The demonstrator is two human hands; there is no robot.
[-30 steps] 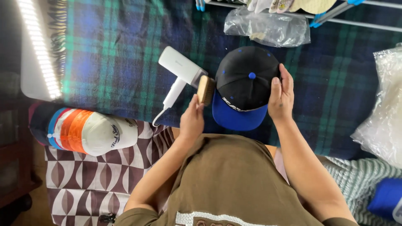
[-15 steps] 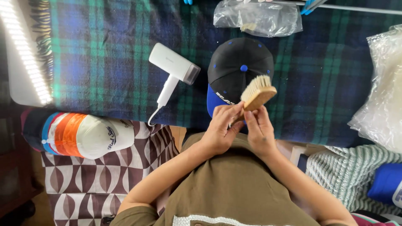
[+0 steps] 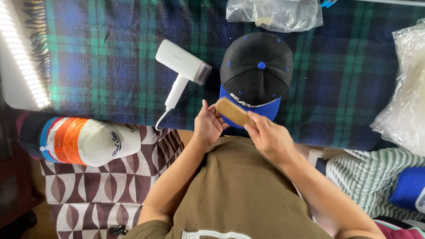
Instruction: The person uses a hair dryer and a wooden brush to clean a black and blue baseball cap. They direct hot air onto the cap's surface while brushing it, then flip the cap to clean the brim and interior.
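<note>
A wooden brush (image 3: 231, 111) lies across both my hands, wood back up, just over the blue brim of a black cap (image 3: 256, 66). My left hand (image 3: 207, 125) pinches its left end and my right hand (image 3: 268, 138) grips its right end. The cap rests crown up on a dark plaid blanket (image 3: 97, 57), apart from my hands. A white handheld steamer (image 3: 181, 71) with a cord lies just left of the cap.
A stack of caps, white on top, with orange and blue ones beneath (image 3: 84, 140), sits at the left on a patterned cloth. Clear plastic bags lie at the top (image 3: 274, 13) and right (image 3: 407, 88). A lit light strip (image 3: 24, 53) runs along the left edge.
My hands left the cap, and the brush moved from beside it into both hands. It turned from bristles up to wood back up near the brim.
</note>
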